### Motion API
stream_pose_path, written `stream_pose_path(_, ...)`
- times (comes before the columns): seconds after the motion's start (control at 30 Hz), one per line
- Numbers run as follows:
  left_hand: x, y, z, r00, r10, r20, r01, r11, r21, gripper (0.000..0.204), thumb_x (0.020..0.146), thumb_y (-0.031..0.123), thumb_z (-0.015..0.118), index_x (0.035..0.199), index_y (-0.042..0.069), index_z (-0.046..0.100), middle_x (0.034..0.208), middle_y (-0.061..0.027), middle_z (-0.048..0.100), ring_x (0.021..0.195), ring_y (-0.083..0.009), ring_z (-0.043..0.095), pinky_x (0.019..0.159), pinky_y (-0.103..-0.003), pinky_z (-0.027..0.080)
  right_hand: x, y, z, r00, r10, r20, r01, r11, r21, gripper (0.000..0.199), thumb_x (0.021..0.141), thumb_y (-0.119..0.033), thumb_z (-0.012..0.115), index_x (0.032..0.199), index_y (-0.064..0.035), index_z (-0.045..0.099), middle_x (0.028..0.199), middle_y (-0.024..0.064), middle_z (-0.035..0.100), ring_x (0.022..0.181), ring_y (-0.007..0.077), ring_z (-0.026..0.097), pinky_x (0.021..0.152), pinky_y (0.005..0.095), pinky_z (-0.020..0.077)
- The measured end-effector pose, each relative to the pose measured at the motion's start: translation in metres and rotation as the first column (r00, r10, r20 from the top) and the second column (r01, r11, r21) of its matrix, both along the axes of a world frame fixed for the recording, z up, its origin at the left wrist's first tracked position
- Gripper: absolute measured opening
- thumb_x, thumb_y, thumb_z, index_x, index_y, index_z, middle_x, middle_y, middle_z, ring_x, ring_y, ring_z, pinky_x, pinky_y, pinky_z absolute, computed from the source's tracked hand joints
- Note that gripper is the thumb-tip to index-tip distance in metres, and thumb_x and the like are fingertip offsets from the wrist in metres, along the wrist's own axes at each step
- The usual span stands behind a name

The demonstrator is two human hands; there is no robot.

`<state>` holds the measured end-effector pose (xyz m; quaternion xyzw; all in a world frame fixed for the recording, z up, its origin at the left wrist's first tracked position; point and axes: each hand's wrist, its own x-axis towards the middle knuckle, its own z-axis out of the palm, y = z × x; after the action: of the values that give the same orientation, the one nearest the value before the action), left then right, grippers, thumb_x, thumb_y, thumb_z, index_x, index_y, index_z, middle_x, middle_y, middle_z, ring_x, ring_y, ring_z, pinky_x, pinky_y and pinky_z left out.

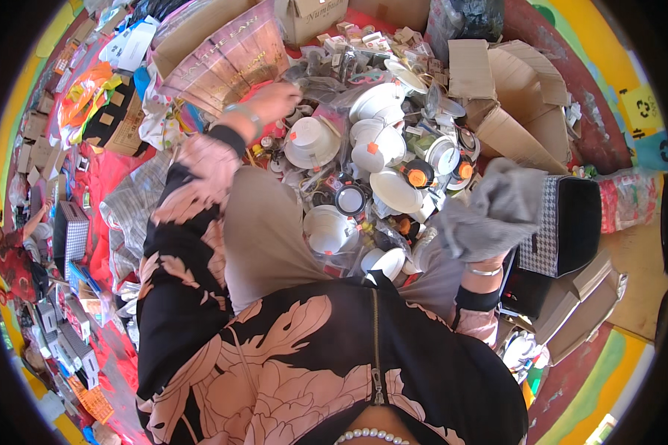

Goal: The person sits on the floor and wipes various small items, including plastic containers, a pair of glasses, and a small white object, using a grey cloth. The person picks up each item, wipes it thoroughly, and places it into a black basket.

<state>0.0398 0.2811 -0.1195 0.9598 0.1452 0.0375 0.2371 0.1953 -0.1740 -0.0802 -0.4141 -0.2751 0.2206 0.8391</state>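
The left hand point(274, 100) reaches out over a heap of white round lamps point(364, 141), its fingers curled on something too small to tell. The right hand point(482, 237) is wrapped up in one grey cloth point(493, 208), gripping it near one black box point(568, 222). Two lamps show orange middles point(418, 176).

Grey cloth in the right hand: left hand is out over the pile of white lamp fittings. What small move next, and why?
Probably close the left hand on one white round fitting just below it and draw it toward the grey cloth. The right hand, hidden under the cloth, holds it bunched and raised with nothing in it, while the left hand hovers at the pile's far edge; whether it already grips something cannot be told.
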Motion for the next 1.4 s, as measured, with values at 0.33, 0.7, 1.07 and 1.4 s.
stream_pose_path(0.33, 0.119, -0.087, -0.215, 0.871, 0.266, -0.412, -0.331, 0.939, -0.093, 0.033, 0.074, 0.019, 0.053, 0.101, 0.0, 0.057, 0.1, -0.0246, 0.059, 0.096, -0.0373, 0.057, 0.083, -0.042, 0.045, -0.01, -0.044, -0.011, 0.944, -0.232, -0.236, 0.153, 0.938, -0.311, 0.063, 0.08, -0.034, 0.052, 0.133, -0.0057, 0.029, 0.127, 0.0095, 0.044, 0.116, 0.0239, 0.043, 0.101, 0.0392, 0.032)
stream_pose_path(0.7, 0.094, -0.087, -0.263, 0.815, 0.474, -0.332, -0.555, 0.803, -0.217, 0.032, 0.077, 0.025, 0.051, 0.097, 0.004, 0.062, 0.099, -0.0225, 0.06, 0.098, -0.0383, 0.054, 0.083, -0.041, 0.044, -0.014, -0.063, -0.02, 0.911, -0.313, -0.268, 0.199, 0.904, -0.379, 0.064, 0.077, -0.022, 0.056, 0.133, -0.0042, 0.029, 0.128, 0.0097, 0.043, 0.116, 0.0232, 0.043, 0.1, 0.0364, 0.0331)
stream_pose_path(1.07, 0.052, -0.119, -0.092, 0.804, 0.591, -0.063, 0.118, -0.263, -0.958, 0.028, 0.075, 0.012, 0.051, 0.1, 0.0, 0.056, 0.093, -0.0117, 0.061, 0.08, -0.0247, 0.06, 0.073, -0.037, 0.049, -0.026, -0.026, 0.018, 0.976, -0.199, -0.083, 0.177, 0.958, -0.225, 0.068, 0.073, -0.01, 0.06, 0.133, -0.0027, 0.028, 0.129, 0.0098, 0.041, 0.116, 0.0225, 0.043, 0.1, 0.0337, 0.0342)
stream_pose_path(1.4, 0.055, -0.196, 0.089, 0.869, 0.377, 0.319, 0.459, -0.378, -0.804, 0.035, 0.086, 0.016, 0.051, 0.118, 0.0, 0.046, 0.107, -0.0131, 0.057, 0.098, -0.0252, 0.057, 0.086, -0.037, 0.048, -0.012, 0.034, -0.021, 0.935, -0.038, 0.352, 0.223, 0.835, -0.503, 0.053, 0.069, -0.008, 0.059, 0.119, -0.0021, 0.043, 0.11, 0.0098, 0.052, 0.103, 0.0219, 0.05, 0.087, 0.0286, 0.0421)
